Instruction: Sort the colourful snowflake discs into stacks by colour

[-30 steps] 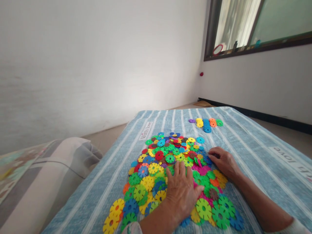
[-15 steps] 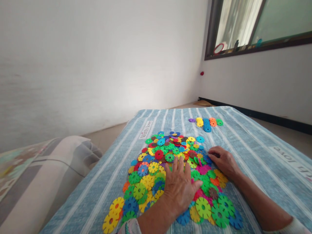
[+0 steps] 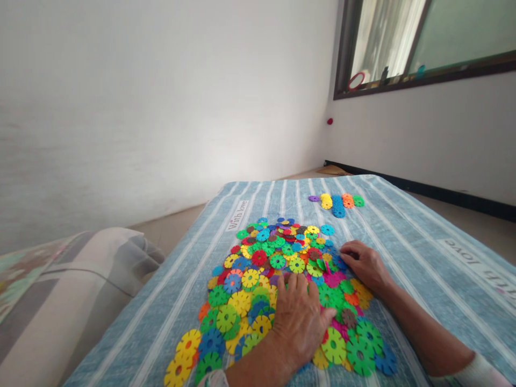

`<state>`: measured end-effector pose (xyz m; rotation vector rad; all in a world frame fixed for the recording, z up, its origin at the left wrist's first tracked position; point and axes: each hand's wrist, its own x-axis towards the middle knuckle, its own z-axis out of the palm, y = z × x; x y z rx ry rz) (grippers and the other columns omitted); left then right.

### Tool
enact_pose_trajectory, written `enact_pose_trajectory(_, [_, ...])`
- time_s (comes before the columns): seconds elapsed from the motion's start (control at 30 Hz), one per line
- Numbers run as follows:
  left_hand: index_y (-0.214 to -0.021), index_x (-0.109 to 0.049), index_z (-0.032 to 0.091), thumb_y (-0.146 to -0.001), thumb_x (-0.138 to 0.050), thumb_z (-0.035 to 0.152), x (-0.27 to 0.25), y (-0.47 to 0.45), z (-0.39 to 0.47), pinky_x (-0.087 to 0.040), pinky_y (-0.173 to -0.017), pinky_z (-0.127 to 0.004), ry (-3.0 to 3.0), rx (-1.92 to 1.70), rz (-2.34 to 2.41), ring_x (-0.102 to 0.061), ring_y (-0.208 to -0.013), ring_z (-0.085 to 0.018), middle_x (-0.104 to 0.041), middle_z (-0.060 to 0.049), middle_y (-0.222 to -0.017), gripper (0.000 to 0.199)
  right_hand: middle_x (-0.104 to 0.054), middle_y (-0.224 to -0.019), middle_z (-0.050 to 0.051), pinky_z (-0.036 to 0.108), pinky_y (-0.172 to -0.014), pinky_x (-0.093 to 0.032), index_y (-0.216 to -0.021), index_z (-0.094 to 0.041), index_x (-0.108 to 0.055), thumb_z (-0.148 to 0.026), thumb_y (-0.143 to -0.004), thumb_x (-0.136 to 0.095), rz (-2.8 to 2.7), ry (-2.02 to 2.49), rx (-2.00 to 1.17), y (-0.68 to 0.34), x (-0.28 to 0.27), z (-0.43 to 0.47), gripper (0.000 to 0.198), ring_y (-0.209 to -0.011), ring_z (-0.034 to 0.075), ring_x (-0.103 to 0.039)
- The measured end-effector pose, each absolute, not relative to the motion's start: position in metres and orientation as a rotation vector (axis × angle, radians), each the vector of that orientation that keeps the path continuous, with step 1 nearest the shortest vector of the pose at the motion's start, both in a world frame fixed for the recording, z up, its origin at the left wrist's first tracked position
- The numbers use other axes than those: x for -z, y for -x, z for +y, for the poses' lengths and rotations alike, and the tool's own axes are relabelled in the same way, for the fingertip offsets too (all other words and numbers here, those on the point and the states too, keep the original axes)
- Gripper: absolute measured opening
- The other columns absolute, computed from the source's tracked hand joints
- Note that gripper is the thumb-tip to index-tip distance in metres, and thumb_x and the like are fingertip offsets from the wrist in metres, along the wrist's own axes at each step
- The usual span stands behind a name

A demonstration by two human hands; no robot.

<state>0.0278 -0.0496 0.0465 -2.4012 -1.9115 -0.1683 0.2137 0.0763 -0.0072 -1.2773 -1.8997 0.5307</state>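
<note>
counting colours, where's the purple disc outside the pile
In the head view, the purple disc lies right of centre, beyond the pile, left of some yellow discs.

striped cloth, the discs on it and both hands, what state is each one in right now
left hand: open, palm down over the disc pile
right hand: fingers curled at the pile's right edge; grip unclear
disc pile: loose, mixed colours, overlapping
far discs: apart from the pile, grouped by colour
striped cloth: spread out, mostly smooth
</note>
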Motion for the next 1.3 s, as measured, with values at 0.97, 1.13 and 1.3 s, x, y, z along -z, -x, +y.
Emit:
enact_pose_trajectory(0.97, [-0.088, -0.057, 0.016, -0.082, -0.044, 0.004, -0.053, 0.027, -0.009, -0.046, -0.076, -0.03, 2.337, 0.225, -1.996, -0.057, -0.088, -0.021, -0.061, -0.006, -0.089, 0.019, -0.065, -0.086, 0.005, 0.033, -0.076, -0.045, -0.074, -0.019, -0.066, -0.027, -0.077, -0.052, -1.901, 1.278, -0.55, -0.214, 0.003, 0.077, 0.016, -0.08, 0.02, -0.06])
enact_pose_trajectory(1.13, [-0.083, -0.057, 0.015, -0.082, -0.046, 0.007, -0.054, 0.026, -0.008, -0.047, -0.08, -0.033, 2.355, 0.293, -1.934, -0.057, -0.09, -0.022, -0.061, -0.007, -0.089, 0.014, -0.065, -0.086, 0.005, 0.033, -0.075, -0.045, -0.074, -0.019, -0.066, -0.026, -0.076, -0.052, -1.901, 1.286, -0.551, -0.214, 0.003, 0.077, 0.016, -0.079, 0.02, -0.06])
enact_pose_trajectory(1.3, [-0.095, -0.058, 0.017, -0.082, -0.053, 0.014, -0.047, 0.015, -0.007, -0.041, -0.098, -0.039, 2.524, 0.532, -1.669, -0.053, -0.109, -0.022, -0.062, -0.008, -0.108, 0.014, -0.065, -0.086, 0.005, 0.033, -0.076, -0.045, -0.072, -0.02, -0.066, -0.025, -0.076, -0.052, -1.894, 1.274, -0.546, -0.212, 0.002, 0.076, 0.015, -0.08, 0.02, -0.059])
